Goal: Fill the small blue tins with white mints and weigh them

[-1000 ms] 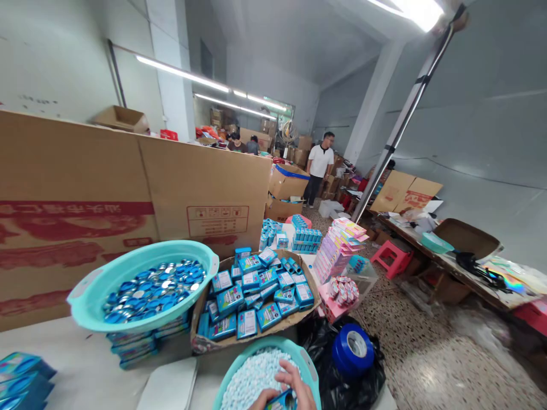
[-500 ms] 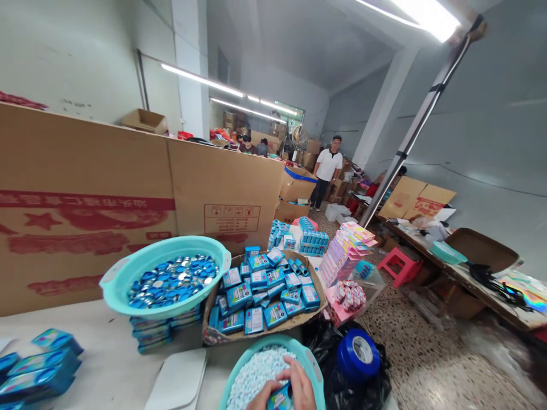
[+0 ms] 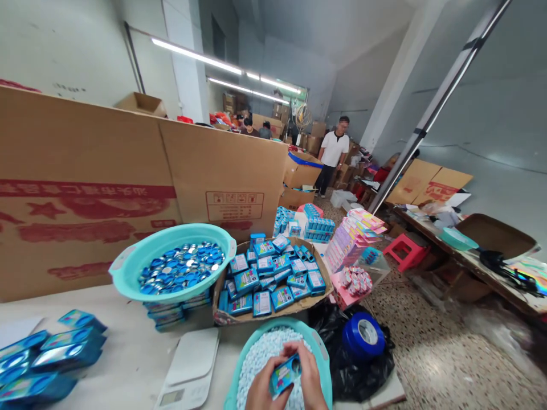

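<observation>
Head: box [image 3: 284,374] above basin [image 3: 294,324] (floor [image 3: 427,353] open rightward)

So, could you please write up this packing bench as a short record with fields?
Hands: left hand and right hand together hold a small blue box
Beneath hands: teal basin of white pellets
Beside it: white scale on the table
Behind: cardboard tray of blue boxes; second teal basin of round lids
Floor: blue tape roll on a black bag
Background: person in a white shirt, standing
</observation>
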A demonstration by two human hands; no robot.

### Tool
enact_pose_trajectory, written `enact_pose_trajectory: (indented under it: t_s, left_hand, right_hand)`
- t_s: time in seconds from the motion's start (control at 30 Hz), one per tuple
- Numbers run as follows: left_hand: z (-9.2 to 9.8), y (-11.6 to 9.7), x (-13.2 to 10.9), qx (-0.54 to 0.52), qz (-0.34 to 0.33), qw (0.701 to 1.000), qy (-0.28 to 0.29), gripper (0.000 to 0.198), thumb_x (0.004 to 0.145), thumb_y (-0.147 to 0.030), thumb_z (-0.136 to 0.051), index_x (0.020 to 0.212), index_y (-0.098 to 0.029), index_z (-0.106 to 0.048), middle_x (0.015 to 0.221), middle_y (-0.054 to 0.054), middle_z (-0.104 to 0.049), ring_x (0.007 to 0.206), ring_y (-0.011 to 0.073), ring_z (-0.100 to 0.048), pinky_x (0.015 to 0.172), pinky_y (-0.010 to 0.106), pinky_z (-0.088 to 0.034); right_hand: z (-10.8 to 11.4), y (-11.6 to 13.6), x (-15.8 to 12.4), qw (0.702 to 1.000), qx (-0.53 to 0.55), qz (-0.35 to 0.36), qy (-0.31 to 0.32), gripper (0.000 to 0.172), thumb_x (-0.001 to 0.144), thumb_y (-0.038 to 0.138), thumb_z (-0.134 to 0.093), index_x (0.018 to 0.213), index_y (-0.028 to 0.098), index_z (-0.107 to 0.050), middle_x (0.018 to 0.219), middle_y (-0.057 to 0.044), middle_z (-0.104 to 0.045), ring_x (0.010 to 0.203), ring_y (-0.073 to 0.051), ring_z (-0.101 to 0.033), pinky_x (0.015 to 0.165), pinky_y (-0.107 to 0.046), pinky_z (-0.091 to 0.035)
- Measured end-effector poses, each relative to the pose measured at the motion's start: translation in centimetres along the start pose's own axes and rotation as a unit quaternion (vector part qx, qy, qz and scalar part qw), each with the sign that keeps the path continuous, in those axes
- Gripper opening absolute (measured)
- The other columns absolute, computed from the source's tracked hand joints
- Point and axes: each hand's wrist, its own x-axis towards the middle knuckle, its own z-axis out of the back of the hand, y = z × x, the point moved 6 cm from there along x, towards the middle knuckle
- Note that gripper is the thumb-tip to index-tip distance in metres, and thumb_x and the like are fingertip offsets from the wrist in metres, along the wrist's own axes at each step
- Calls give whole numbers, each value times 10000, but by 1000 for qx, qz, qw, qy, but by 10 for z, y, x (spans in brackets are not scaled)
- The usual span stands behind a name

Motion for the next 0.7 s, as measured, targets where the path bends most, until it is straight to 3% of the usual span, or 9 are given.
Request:
enact_pose_trajectory:
  t_s: [0.13,0.3,0.4,0.47,0.57,0.7]
  left_hand:
    - [2,-5,0,4,19,1000,6,337,686,-216,-628,1023,-235,-630,1090,54,-682,1037,241,-629,914,354,-499]
    - [5,-12,-8,16,46,999,-11,349,704,-210,-677,1042,-231,-593,1054,30,-675,1017,212,-622,917,361,-479]
    - [11,-11,-12,13,31,999,-14,367,708,-240,-714,1054,-234,-594,1036,31,-668,997,204,-621,896,345,-481]
    - [27,-3,-16,13,26,998,-54,377,717,-269,-726,1067,-239,-587,1049,30,-658,1009,196,-612,908,338,-474]
    - [65,17,-26,48,32,988,-140,383,730,-299,-725,1081,-247,-578,1075,34,-634,1038,195,-588,943,357,-451]
    - [128,68,-30,97,67,968,-222,406,732,-323,-719,1092,-231,-556,1083,41,-609,1011,195,-582,905,356,-466]
  right_hand:
    - [-4,2,5,998,45,-41,22,461,799,527,-563,1136,221,-635,917,-37,-694,909,-195,-625,877,-313,-467]
    - [-8,2,3,995,54,-76,20,420,770,529,-588,1024,203,-665,949,-48,-693,965,-199,-610,933,-339,-436]
    - [-6,-9,6,992,98,-80,14,536,837,635,-387,1046,211,-641,1016,-58,-680,1006,-191,-602,948,-361,-431]
    - [1,-23,7,991,96,-94,1,585,855,663,-290,1041,225,-631,1037,-59,-672,1013,-178,-605,925,-352,-440]
    - [22,-50,2,990,44,-132,-19,601,850,679,-281,1024,224,-632,1023,-61,-675,983,-165,-616,884,-332,-447]
    - [60,-83,-12,983,-28,-167,-77,612,823,692,-351,1008,189,-648,984,-72,-687,929,-162,-628,853,-314,-451]
